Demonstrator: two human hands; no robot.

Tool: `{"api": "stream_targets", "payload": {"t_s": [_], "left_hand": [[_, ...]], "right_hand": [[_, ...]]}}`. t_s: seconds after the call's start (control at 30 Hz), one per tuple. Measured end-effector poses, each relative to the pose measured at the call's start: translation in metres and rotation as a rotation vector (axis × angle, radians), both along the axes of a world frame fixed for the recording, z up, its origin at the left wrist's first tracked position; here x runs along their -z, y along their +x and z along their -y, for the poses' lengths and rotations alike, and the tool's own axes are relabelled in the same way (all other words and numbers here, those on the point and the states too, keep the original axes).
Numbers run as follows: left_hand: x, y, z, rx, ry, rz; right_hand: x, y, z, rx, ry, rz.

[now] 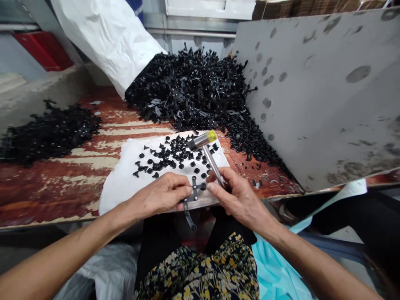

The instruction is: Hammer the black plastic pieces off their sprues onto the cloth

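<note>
- The right hand (pixel 240 200) holds a small hammer (pixel 203 140) with a steel shaft, silver metal head and yellow plastic face, its fingers closed in a narrow grip low on the shaft, which leaves the head free above the cloth.
- The left hand (pixel 159 196) has its fingertips on a black plastic cross-shaped runner (pixel 194 192) and appears to pinch it, though the fingers partly hide the contact. The hand keeps the runner at the near edge of the cloth, with its stem hanging over.
- A folded white cloth pad (pixel 118 187) lies on the bench within easy reach of both hands, apparently as a soft working surface.
- Small black plastic rivet-like pieces (pixel 171 155) are scattered across the pad, just beyond the hands.
- A large heap of black plastic moulded runners (pixel 190 91) spills from the mouth of a white woven sack (pixel 106 37).
- A grey stained board (pixel 321 96) leans at the heap's right side, walling it in.
- A smaller black heap of pieces (pixel 46 133) sits on the left of a worn red-painted wooden bench (pixel 53 196).
- A dark floral skirt (pixel 193 271) shows below the bench, at the person's lap.
</note>
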State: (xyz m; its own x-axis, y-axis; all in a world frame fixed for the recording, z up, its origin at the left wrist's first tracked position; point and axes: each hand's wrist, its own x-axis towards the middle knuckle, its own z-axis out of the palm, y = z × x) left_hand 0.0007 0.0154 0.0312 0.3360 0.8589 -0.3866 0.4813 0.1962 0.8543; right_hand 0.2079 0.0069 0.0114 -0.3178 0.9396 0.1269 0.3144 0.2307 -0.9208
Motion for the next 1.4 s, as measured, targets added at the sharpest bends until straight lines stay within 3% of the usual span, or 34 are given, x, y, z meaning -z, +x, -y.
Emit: {"api": "stream_targets", "payload": {"t_s": [0.07,0.13,0.2,0.27,0.37,0.47,0.57,0.67,0.8,0.97,1.4], "left_hand": [[0.000,0.007,0.004,0.051,0.032,0.025],[0.002,0.008,0.006,0.022,0.091,0.053],[0.004,0.006,0.009,-0.129,0.173,0.098],[0.006,0.004,0.015,-0.362,0.181,0.183],[0.008,0.010,0.026,-0.563,-0.073,0.416],[0.009,0.024,0.031,-0.558,-0.283,0.643],[0.008,0.034,0.026,-0.608,-0.271,0.722],[0.005,0.031,0.014,-0.691,-0.248,0.680],[0.001,0.020,-0.001,-0.755,-0.262,0.562],[0.002,0.020,-0.011,-0.734,-0.265,0.486],[0.010,0.016,-0.018,-0.719,-0.230,0.485]], "right_hand": [[0.007,-0.006,0.001,-0.041,-0.166,-0.103],[0.013,-0.009,0.003,-0.057,-0.247,-0.185],[0.016,-0.009,0.003,-0.023,-0.267,-0.246],[0.016,-0.009,0.002,0.038,-0.274,-0.303],[0.014,-0.011,0.000,0.106,-0.289,-0.377],[0.016,-0.015,0.000,0.124,-0.286,-0.396],[0.019,-0.014,0.004,0.086,-0.261,-0.366],[0.022,-0.004,0.008,0.069,-0.216,-0.295],[0.024,0.012,0.010,0.192,-0.189,-0.292],[0.032,0.020,0.008,0.258,-0.211,-0.340],[0.040,0.022,0.007,0.244,-0.225,-0.389]]}}
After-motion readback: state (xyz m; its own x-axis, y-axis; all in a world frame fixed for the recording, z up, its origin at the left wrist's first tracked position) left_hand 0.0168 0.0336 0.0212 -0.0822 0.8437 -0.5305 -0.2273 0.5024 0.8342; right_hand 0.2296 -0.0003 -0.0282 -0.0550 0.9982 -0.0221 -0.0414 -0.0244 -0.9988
